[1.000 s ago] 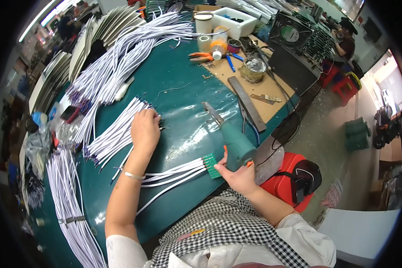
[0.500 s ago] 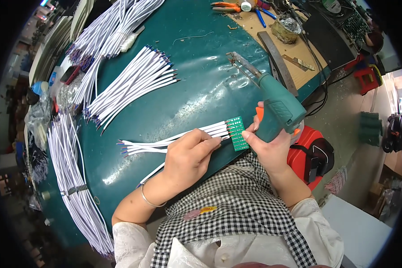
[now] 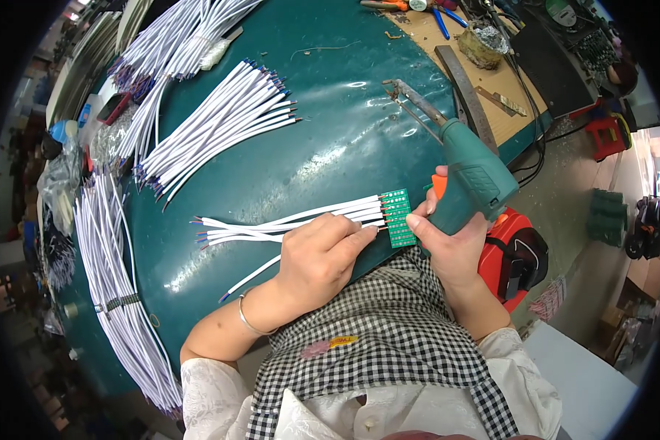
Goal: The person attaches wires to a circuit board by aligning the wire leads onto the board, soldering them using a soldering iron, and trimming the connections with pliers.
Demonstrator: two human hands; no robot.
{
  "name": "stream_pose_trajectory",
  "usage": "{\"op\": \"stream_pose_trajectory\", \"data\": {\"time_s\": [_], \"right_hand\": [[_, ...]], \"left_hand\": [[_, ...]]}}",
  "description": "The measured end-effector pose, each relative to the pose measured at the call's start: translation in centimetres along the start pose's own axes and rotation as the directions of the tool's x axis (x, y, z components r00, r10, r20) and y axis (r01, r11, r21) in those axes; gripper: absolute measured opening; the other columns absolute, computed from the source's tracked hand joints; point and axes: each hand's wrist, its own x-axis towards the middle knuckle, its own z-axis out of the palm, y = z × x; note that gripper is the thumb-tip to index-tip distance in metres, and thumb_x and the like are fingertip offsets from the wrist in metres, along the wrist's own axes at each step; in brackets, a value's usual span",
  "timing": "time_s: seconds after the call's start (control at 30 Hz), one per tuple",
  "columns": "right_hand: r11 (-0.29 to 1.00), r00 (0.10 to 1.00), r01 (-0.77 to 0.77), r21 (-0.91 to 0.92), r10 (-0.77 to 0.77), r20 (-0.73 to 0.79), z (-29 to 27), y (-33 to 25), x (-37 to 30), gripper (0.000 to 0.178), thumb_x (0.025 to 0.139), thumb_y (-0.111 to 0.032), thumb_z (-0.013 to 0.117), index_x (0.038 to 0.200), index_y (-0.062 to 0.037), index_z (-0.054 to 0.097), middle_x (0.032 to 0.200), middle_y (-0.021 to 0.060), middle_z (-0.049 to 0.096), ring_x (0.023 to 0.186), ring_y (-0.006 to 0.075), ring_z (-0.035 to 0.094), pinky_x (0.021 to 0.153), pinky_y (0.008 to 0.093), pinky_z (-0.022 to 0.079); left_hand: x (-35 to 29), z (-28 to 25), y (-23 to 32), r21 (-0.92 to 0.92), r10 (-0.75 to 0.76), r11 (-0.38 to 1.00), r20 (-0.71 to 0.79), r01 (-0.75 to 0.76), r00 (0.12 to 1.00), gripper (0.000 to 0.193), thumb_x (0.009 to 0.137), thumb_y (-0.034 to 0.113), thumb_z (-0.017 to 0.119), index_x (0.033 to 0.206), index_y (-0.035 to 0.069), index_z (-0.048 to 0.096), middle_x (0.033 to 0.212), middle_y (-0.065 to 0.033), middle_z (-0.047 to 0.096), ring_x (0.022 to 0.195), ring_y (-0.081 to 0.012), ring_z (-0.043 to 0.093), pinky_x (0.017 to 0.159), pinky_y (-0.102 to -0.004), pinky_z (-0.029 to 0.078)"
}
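Observation:
My left hand (image 3: pixel 319 253) is closed in a pinch around a white cable (image 3: pixel 253 277), whose bare-wire end lies at the left edge of a green circuit board (image 3: pixel 401 233). Several other white cables (image 3: pixel 293 222) run side by side to that same edge, higher up; their far ends fan out leftward on the table. Wrapped round the handle of a green soldering gun (image 3: pixel 477 172) with an orange trigger is my right hand (image 3: pixel 455 253). Its thumb rests at the board's right edge. The gun's metal tip (image 3: pixel 392 89) points up and away, apart from the board.
Loose white cables (image 3: pixel 220 128) lie beyond my hands, with a banded bundle (image 3: pixel 128 301) at the left and another pile (image 3: pixel 183 37) at the far left. A metal bar (image 3: pixel 466 95), pliers (image 3: pixel 441 22) and a foil-topped lump (image 3: pixel 484 48) sit far right. A red case (image 3: pixel 510 257) stands right.
The view has shifted slightly. My left fingertips have come a little nearer to the board with the cable. My right hand still holds the soldering gun with its tip raised.

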Motion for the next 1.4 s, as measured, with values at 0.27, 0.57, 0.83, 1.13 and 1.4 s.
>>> {"op": "stream_pose_trajectory", "data": {"time_s": [0.27,0.57,0.83,1.13,1.4], "right_hand": [[0.999,1.000,-0.002,0.045,0.001,0.020,-0.2,0.1,-0.2,0.065,0.076,0.018,0.068,0.133,0.0008,0.045,0.104,0.0082,0.053,0.084,0.0117,0.058,0.075,0.0250,0.053],[0.994,0.999,-0.023,0.104,0.018,0.048,-0.4,0.6,-0.1,0.064,0.077,0.022,0.066,0.133,0.0006,0.045,0.120,0.0087,0.049,0.092,0.0106,0.055,0.077,0.0259,0.054],[0.989,0.995,0.080,0.124,-0.087,0.050,-0.4,-0.2,-0.3,0.062,0.079,0.019,0.067,0.134,0.0005,0.045,0.106,0.0054,0.054,0.087,0.0094,0.055,0.077,0.0261,0.053],[0.981,0.980,0.171,-0.097,-0.159,0.124,0.0,2.0,-0.3,0.059,0.082,0.013,0.070,0.134,0.0002,0.047,0.096,0.0033,0.056,0.087,0.0116,0.060,0.078,0.0288,0.053],[0.916,0.984,0.163,-0.366,-0.180,-0.014,0.7,4.1,0.5,0.032,0.080,0.001,0.076,0.108,0.0003,0.060,0.093,0.0057,0.068,0.085,0.0124,0.064,0.077,0.0284,0.052]], "left_hand": [[-0.4,0.6,-0.2,-0.104,-0.048,0.994,-0.055,0.042,0.997,0.033,0.066,-0.008,0.075,0.097,0.002,0.072,0.079,-0.0087,0.067,0.065,-0.0227,0.065,0.054,-0.0319,0.052],[-0.4,1.2,-0.1,-0.140,-0.100,0.986,-0.091,0.087,0.991,0.030,0.069,-0.010,0.076,0.096,0.003,0.074,0.078,-0.0098,0.068,0.065,-0.0200,0.066,0.055,-0.0300,0.052],[-0.1,1.2,0.1,-0.277,-0.205,0.944,-0.071,0.178,0.976,0.024,0.072,-0.005,0.076,0.094,0.004,0.074,0.076,-0.0086,0.065,0.066,-0.0222,0.066,0.058,-0.0311,0.052],[-0.5,1.5,-0.4,-0.191,-0.119,0.977,-0.098,0.099,0.988,0.028,0.070,-0.013,0.071,0.093,0.003,0.075,0.074,-0.0094,0.064,0.063,-0.0218,0.064,0.056,-0.0294,0.051],[0.1,2.9,-1.8,-0.033,-0.115,0.993,-0.014,0.115,0.993,0.031,0.068,-0.011,0.067,0.093,0.006,0.073,0.071,-0.0086,0.057,0.059,-0.0249,0.060,0.053,-0.0352,0.049]]}}
